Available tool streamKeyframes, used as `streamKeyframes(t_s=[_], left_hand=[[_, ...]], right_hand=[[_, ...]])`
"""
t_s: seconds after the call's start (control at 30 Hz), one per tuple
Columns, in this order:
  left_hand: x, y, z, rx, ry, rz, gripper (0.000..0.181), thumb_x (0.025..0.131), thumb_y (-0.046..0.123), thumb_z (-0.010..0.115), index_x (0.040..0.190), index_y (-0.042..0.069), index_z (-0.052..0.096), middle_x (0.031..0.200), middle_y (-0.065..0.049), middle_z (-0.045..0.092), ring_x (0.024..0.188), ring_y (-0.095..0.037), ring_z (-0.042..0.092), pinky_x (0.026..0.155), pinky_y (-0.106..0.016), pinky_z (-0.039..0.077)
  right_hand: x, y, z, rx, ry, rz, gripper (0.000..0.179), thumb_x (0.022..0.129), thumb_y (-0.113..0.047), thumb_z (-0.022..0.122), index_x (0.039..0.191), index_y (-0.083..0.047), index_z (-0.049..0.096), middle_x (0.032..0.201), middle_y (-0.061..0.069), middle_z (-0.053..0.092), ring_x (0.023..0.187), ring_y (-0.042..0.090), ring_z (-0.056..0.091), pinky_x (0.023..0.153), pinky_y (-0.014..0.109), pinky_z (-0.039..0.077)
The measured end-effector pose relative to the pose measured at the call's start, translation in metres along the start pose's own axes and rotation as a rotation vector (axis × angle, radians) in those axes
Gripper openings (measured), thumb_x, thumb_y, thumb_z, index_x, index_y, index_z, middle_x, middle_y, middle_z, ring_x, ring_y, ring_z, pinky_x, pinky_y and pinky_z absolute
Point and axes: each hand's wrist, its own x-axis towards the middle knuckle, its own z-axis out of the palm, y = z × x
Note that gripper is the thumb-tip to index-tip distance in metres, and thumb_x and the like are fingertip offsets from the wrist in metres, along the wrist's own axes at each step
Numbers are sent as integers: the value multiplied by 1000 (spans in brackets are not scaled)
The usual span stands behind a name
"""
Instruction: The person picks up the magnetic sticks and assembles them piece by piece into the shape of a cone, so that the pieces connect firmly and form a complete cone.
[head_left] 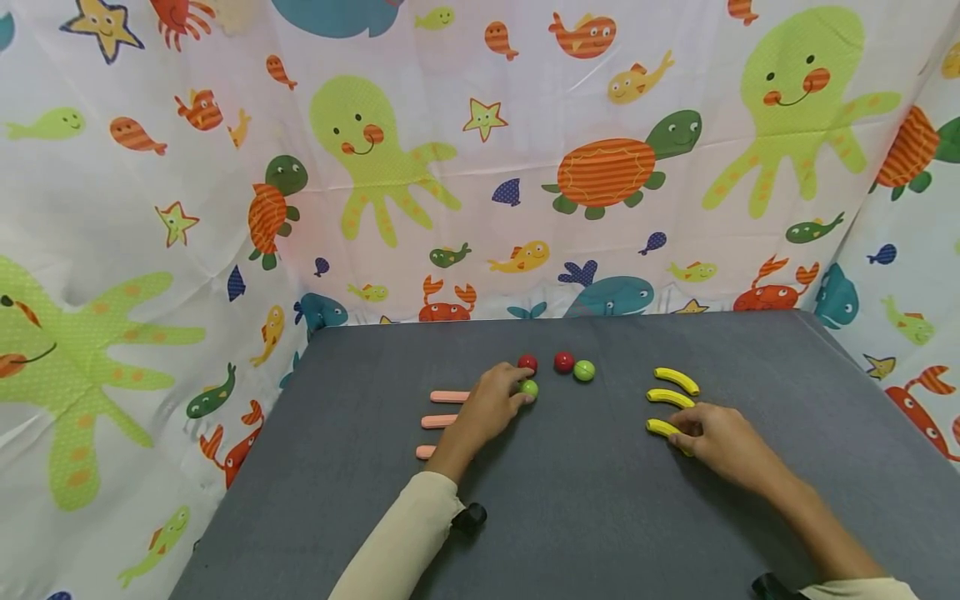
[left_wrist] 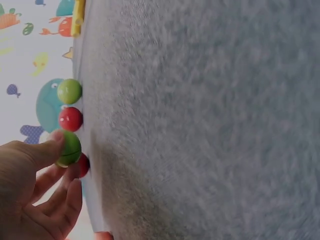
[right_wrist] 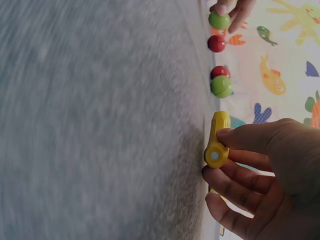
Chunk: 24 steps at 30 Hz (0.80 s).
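Note:
My left hand (head_left: 489, 408) pinches a small green ball (left_wrist: 70, 150) between thumb and fingers, close beside a red ball (head_left: 527, 362). In the left wrist view a dark seam line runs across the green ball. On the right side of the table, my right hand (head_left: 726, 442) has its thumb and fingers on the nearest yellow toy banana (right_wrist: 218, 140), gripping its near end. That banana shows a pale round spot on its end in the right wrist view. Two more toy bananas, a middle one (head_left: 670, 397) and a far one (head_left: 677, 380), lie just beyond it.
Another red ball (head_left: 564, 362) and green ball (head_left: 584, 371) sit side by side at the table's back. Three pink sticks (head_left: 438, 422) lie in a column at the left, partly behind my left forearm. A sea-animal curtain (head_left: 480, 167) hangs behind the grey table (head_left: 585, 517).

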Motion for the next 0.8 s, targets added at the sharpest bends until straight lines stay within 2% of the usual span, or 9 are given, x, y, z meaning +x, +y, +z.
streamKeyframes(t_s=[0.2, 0.3, 0.47, 0.8], left_hand=[[-6, 4, -2, -75, 21, -8, 40, 100, 23, 76, 138, 10, 71, 122, -10, 64, 103, -23, 61, 84, -33, 53], [-9, 6, -3, -120, 10, -11, 40, 99, 23, 77, 136, 8, 72, 121, -10, 65, 102, -23, 62, 82, -32, 54], [-16, 12, -1, -168, -17, -26, 40, 97, 25, 79, 134, 10, 72, 123, -6, 69, 101, -17, 65, 83, -29, 56], [-32, 22, 6, -221, -33, -6, 41, 95, 26, 82, 132, 11, 74, 122, -4, 70, 100, -14, 70, 82, -25, 57]], right_hand=[[-3, -10, 2, 35, 73, 0, 14, 90, -15, 84, 101, -8, 81, 88, -3, 72, 77, 10, 59, 63, 27, 46], [-4, -16, 3, 62, 92, 0, 12, 89, -13, 83, 100, -7, 81, 89, -1, 72, 77, 10, 62, 63, 27, 48], [-6, -25, 4, 93, 89, 29, 14, 90, -11, 83, 103, -6, 80, 91, 0, 73, 79, 13, 63, 63, 25, 50], [-8, -37, 10, 117, 83, 61, 21, 91, -12, 83, 110, -5, 79, 96, 2, 74, 81, 14, 64, 61, 26, 50]])
